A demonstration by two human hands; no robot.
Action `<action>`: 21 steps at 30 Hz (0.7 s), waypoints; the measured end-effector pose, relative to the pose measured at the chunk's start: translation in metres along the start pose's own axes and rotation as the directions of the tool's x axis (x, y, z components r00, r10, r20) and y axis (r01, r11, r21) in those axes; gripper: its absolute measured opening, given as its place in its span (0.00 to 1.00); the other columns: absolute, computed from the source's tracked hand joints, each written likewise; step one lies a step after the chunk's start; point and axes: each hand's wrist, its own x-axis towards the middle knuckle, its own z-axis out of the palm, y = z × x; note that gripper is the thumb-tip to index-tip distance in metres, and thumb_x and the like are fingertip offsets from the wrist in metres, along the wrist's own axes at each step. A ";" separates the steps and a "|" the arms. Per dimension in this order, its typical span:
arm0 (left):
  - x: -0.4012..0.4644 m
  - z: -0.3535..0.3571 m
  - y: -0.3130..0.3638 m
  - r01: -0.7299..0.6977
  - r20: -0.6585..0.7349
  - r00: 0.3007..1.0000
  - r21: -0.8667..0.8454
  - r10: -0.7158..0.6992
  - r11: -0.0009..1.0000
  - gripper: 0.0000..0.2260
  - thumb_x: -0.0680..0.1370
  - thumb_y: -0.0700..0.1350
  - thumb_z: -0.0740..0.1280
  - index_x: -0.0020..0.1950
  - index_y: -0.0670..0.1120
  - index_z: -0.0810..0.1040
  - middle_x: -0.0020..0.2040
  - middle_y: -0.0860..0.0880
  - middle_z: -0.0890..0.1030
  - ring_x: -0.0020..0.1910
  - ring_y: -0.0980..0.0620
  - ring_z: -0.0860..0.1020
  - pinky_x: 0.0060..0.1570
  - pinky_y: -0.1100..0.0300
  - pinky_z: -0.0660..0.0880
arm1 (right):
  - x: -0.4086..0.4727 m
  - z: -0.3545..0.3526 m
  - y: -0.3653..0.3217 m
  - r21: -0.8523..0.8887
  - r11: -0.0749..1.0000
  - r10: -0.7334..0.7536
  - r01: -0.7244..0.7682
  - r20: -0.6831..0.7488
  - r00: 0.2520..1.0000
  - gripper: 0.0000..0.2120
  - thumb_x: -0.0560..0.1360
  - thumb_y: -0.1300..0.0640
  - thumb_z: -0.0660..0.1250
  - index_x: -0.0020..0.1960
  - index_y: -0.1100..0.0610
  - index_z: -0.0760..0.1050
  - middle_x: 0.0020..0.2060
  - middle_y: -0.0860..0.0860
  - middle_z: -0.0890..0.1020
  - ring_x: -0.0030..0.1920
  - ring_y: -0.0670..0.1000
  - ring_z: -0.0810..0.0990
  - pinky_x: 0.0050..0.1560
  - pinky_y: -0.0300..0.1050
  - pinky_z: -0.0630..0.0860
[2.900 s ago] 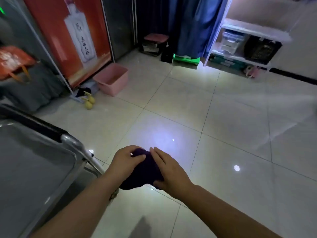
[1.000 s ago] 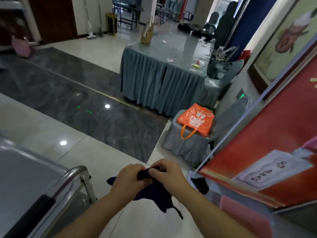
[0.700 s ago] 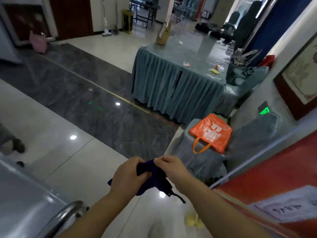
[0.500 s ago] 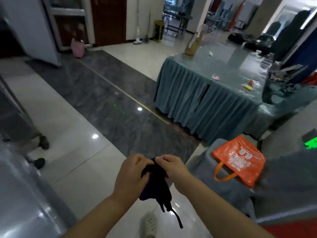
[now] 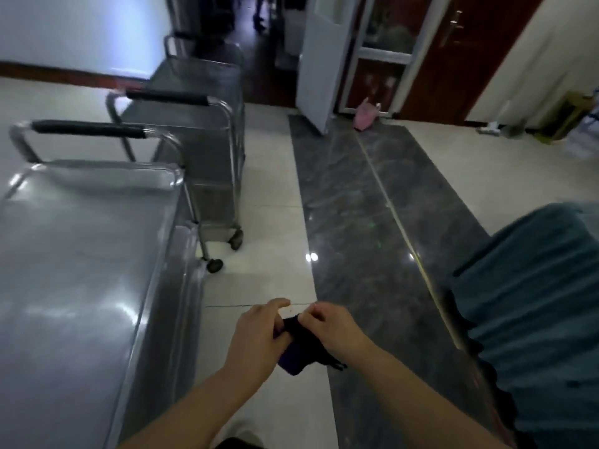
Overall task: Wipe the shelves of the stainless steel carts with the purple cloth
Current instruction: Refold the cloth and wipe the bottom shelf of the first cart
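Glossy pale tile and a dark marble strip (image 5: 366, 222) running down the room, ceiling lights glaring off both. Standing along the left: nearest stainless cart (image 5: 74, 270) with its top shelf bare and reflective, a second cart (image 5: 197, 147) just beyond it, a third farther back by the doorway. Draping in at the right edge: a teal table skirt (image 5: 534, 303).

Holding the purple cloth (image 5: 299, 346) in mid-air over the tile, beside the near cart but not touching it, bunched between both hands. Left hand (image 5: 257, 340) curling round the cloth's left side, forefinger lifted; right hand (image 5: 330, 328) pinching the top edge with bent fingertips. Dangling from the lower right of the bundle: a loose dark tail, too blurred to tell whether corner or strap.

Likely still folding or arranging, with no shelf wiped yet. Risking a drop onto the floor if either pinch loosens while refolding, which would be dirtying the cloth. Risking streaks, too, if going down as a lump rather than a flat pad. Risking that trailing end snagging on the shelf's raised rim or the handle (image 5: 87, 129). Possibly nudging the cart away on its castors when pressing down.
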 end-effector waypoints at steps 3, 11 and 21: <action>0.035 -0.007 -0.027 0.033 -0.013 0.999 0.095 -0.032 0.995 0.05 0.73 0.46 0.67 0.46 0.54 0.78 0.36 0.56 0.77 0.40 0.56 0.72 0.42 0.63 0.67 | 0.054 0.007 -0.014 -0.083 0.992 -0.085 0.095 0.122 0.989 0.09 0.76 0.55 0.66 0.37 0.49 0.74 0.34 0.43 0.78 0.35 0.39 0.76 0.35 0.30 0.71; 0.144 -0.043 -0.081 0.236 -0.121 0.967 0.073 -0.226 0.969 0.06 0.73 0.41 0.66 0.47 0.48 0.80 0.49 0.53 0.76 0.52 0.56 0.69 0.50 0.66 0.66 | 0.193 0.014 -0.060 -0.238 0.959 -0.044 0.155 0.412 0.910 0.20 0.64 0.53 0.78 0.53 0.47 0.74 0.49 0.45 0.81 0.50 0.44 0.80 0.51 0.39 0.78; 0.217 -0.109 -0.125 0.445 -0.335 0.802 -0.219 -0.495 0.868 0.10 0.75 0.42 0.67 0.44 0.58 0.73 0.39 0.58 0.77 0.39 0.62 0.76 0.36 0.68 0.71 | 0.342 0.042 -0.138 -0.421 0.762 -0.277 0.492 0.474 0.836 0.04 0.74 0.55 0.69 0.44 0.55 0.77 0.41 0.49 0.79 0.42 0.47 0.77 0.35 0.32 0.66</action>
